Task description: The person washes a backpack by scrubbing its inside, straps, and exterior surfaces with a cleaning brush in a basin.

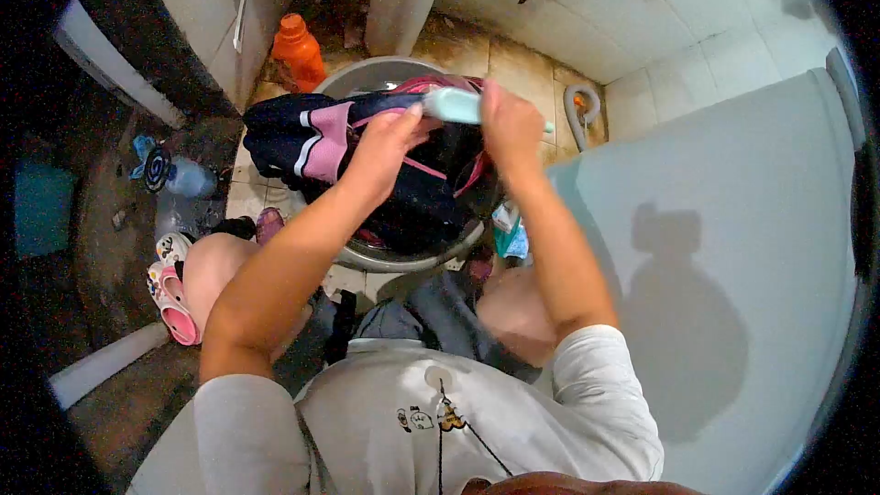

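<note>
Over a round gray tub (403, 266), the pale green brush (452, 105) lay almost flat in the air, with its long side running from left to right. The right hand (515, 124) had its fingers wrapped around it, and a thin end poked out past that hand on the right. The wide end pointed at the left hand (390, 142), whose thumb was right by its tip. It was too blurry to see the bristles.

The left hand pinched the cloth of the dark bag (325, 142) between thumb and fingers, close to the pink part. The bag sat in the tub, just under both hands, and one side of it hung over the left of the rim. The right hand was the one on the brush, and the left was the one on the bag.

The tub was on a tan tile floor (463, 53) with dirty marks. An orange bottle (298, 60) stood just behind it, near a fat post (403, 5). On the right was a big pale wall or box (733, 220) with a dark shadow on it. Pink and white shoes (179, 321) were on the left, near a knee.
</note>
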A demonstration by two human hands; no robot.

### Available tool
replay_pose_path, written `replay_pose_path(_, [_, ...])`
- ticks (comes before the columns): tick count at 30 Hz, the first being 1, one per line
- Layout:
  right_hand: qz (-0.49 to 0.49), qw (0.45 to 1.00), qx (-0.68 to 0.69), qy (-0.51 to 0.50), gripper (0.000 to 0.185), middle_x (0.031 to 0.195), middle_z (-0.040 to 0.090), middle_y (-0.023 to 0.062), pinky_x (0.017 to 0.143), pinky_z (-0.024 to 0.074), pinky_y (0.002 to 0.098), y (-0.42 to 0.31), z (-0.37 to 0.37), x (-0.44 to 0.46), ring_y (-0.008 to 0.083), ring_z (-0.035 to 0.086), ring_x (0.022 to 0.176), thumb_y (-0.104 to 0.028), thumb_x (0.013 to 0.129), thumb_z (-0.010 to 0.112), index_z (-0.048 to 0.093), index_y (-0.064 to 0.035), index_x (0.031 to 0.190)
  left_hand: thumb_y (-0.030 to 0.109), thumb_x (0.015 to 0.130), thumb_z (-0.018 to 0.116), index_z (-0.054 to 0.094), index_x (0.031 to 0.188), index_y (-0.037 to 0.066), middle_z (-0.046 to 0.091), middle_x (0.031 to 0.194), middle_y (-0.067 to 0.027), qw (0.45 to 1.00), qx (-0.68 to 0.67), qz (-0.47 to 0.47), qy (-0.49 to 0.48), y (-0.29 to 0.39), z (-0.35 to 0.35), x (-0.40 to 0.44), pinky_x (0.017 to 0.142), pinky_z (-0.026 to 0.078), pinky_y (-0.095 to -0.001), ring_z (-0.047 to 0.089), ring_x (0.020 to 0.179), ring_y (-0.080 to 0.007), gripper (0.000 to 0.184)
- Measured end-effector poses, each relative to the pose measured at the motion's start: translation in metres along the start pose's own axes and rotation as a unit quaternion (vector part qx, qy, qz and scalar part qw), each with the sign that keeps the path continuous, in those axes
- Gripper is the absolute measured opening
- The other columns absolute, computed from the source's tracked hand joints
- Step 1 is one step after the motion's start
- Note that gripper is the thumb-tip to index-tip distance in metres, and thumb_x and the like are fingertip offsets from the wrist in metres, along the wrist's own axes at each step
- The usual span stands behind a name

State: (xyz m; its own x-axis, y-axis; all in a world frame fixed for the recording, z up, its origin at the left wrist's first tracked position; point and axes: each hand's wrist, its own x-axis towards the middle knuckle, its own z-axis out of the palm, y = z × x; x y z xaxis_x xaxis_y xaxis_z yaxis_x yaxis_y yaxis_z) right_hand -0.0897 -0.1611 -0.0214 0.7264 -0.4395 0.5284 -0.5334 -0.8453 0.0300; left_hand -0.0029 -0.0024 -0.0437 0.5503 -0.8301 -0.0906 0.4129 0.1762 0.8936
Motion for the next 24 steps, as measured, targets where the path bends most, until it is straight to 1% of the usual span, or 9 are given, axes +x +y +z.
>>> replay_pose_path(2, [0.063,0.997,0.008,-0.053,0.04,0.064,0.061,0.0151,0.05,0.0463,0.0447,0.017,0.0,0.004,0.0332,0.059,0.055,-0.036,0.09,0.034,0.061,-0.0082,0.079,0.029,0.091,0.044,0.054,0.106,-0.002,0.056,0.112,-0.0158,0.992,-0.118,-0.002,-0.037,0.005,0.001,-0.01,0.091,0.038,-0.0347,0.052,0.108,-0.0266,0.036])
replay_pose_path(5, [0.072,0.993,0.082,-0.047,0.05,0.065,0.059,0.0214,0.059,0.0435,0.0487,-0.007,-0.016,0.001,0.0404,0.056,0.061,-0.037,0.091,0.033,0.063,-0.0051,0.068,0.033,0.092,0.042,0.055,0.106,-0.001,0.057,0.111,-0.0119,0.989,-0.146,0.003,-0.024,0.001,0.002,-0.008,0.092,0.035,-0.0354,0.051,0.109,-0.0221,0.039])
replay_pose_path(7, [0.022,0.995,0.075,-0.054,0.049,0.065,0.058,0.0208,0.057,0.0442,0.0466,-0.034,-0.025,0.0,0.04,0.056,0.059,-0.037,0.091,0.033,0.063,-0.0055,0.067,0.031,0.093,0.04,0.055,0.106,0.001,0.057,0.112,-0.0113,0.984,-0.168,0.041,-0.049,-0.007,-0.007,-0.001,0.093,0.035,-0.0357,0.049,0.111,-0.022,0.037])
replay_pose_path(10, [0.02,0.998,0.044,-0.044,0.048,0.064,0.058,0.0206,0.056,0.0437,0.0466,-0.005,-0.005,0.004,0.0394,0.056,0.06,-0.036,0.091,0.033,0.061,-0.0053,0.067,0.024,0.093,0.039,0.057,0.104,0.002,0.058,0.108,-0.0081,0.978,-0.208,-0.005,-0.022,0.0,0.001,-0.01,0.091,0.036,-0.0339,0.051,0.107,-0.0187,0.03])
replay_pose_path(13, [0.067,0.995,0.025,-0.064,0.035,0.062,0.061,0.0143,0.048,0.047,0.0437,0.001,-0.006,0.007,0.0331,0.06,0.055,-0.031,0.091,0.035,0.06,-0.012,0.077,0.02,0.092,0.039,0.057,0.103,0.002,0.059,0.104,-0.0054,0.972,-0.232,-0.034,0.006,0.003,0.002,-0.011,0.09,0.037,-0.0333,0.053,0.101,-0.0165,0.028])
replay_pose_path(15, [-0.023,0.999,0.006,-0.047,0.031,0.063,0.061,0.0138,0.047,0.047,0.0437,-0.023,-0.016,0.002,0.0322,0.061,0.056,-0.029,0.089,0.037,0.058,-0.0103,0.076,0.022,0.092,0.041,0.056,0.105,0.003,0.058,0.105,-0.0065,0.976,-0.216,0.008,-0.024,-0.007,-0.006,-0.006,0.092,0.035,-0.0349,0.052,0.105,-0.0191,0.028])
replay_pose_path(16, [-0.053,0.996,0.07,-0.03,0.026,0.066,0.062,0.014,0.047,0.0472,0.0445,-0.032,-0.022,0.0,0.032,0.061,0.057,-0.027,0.089,0.038,0.056,-0.009,0.082,0.022,0.09,0.043,0.057,0.1,0.005,0.059,0.102,-0.0062,0.972,-0.226,0.037,-0.062,-0.01,-0.012,-0.003,0.092,0.034,-0.0356,0.052,0.105,-0.02,0.024])
replay_pose_path(21, [0.017,0.997,-0.009,-0.078,0.029,0.066,0.062,0.0145,0.049,0.0473,0.0453,0.008,-0.002,0.008,0.0336,0.061,0.058,-0.027,0.089,0.037,0.058,-0.0091,0.081,0.022,0.088,0.045,0.055,0.089,0.007,0.057,0.107,-0.0108,0.971,-0.236,-0.03,-0.013,-0.006,-0.008,-0.009,0.097,0.03,-0.0375,0.048,0.112,-0.0251,0.018])
replay_pose_path(24, [0.01,0.997,0.03,-0.063,0.033,0.064,0.061,0.0139,0.048,0.047,0.0439,-0.02,-0.008,-0.001,0.0318,0.06,0.056,-0.028,0.09,0.035,0.059,-0.0097,0.077,0.022,0.085,0.046,0.051,0.084,0.007,0.056,0.095,-0.0042,0.968,-0.249,-0.044,0.009,-0.004,-0.007,-0.005,0.093,0.032,-0.0358,0.051,0.105,-0.0207,0.016])
